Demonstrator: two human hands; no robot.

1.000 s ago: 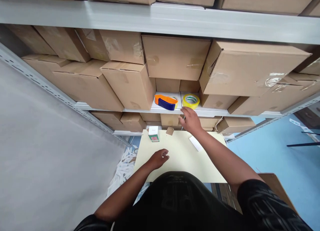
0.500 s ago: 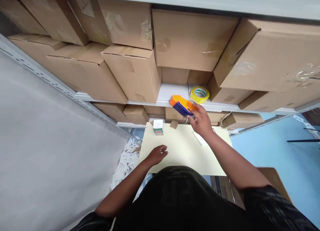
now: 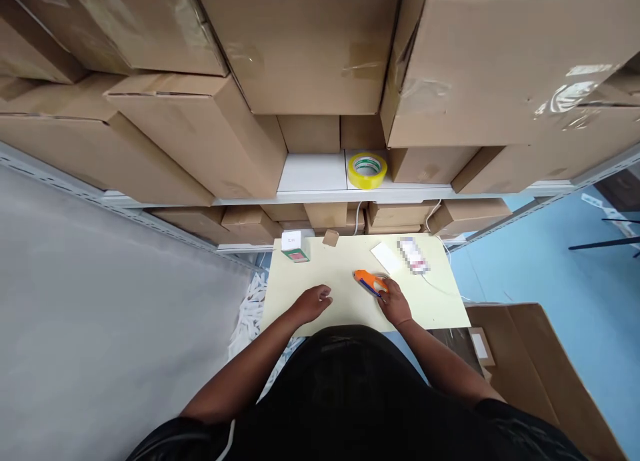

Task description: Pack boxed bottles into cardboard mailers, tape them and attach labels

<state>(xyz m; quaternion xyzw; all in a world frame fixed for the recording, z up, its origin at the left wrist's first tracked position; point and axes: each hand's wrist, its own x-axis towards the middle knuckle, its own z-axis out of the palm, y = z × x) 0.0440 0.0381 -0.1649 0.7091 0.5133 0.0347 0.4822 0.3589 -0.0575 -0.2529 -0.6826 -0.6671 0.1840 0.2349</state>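
My right hand (image 3: 395,302) grips an orange and blue tape dispenser (image 3: 369,282) low over the pale yellow table (image 3: 345,301), near its middle. My left hand (image 3: 313,303) rests on the table to the left, fingers loosely curled, holding nothing. A yellow tape roll (image 3: 367,170) lies on the white shelf (image 3: 313,174) above the table. At the table's far edge stand a small white and green box (image 3: 295,246) and a tiny cardboard cube (image 3: 331,237).
A white card (image 3: 385,256) and a blurred flat object (image 3: 413,255) with a cable lie at the table's far right. Cardboard boxes (image 3: 190,141) fill the shelves. A flat carton (image 3: 530,368) lies on the blue floor at right; white scraps (image 3: 247,314) at left.
My right hand reached to the shelf, took the tape dispenser and brought it down onto the table. The yellow roll stayed on the shelf. My left hand barely moved.
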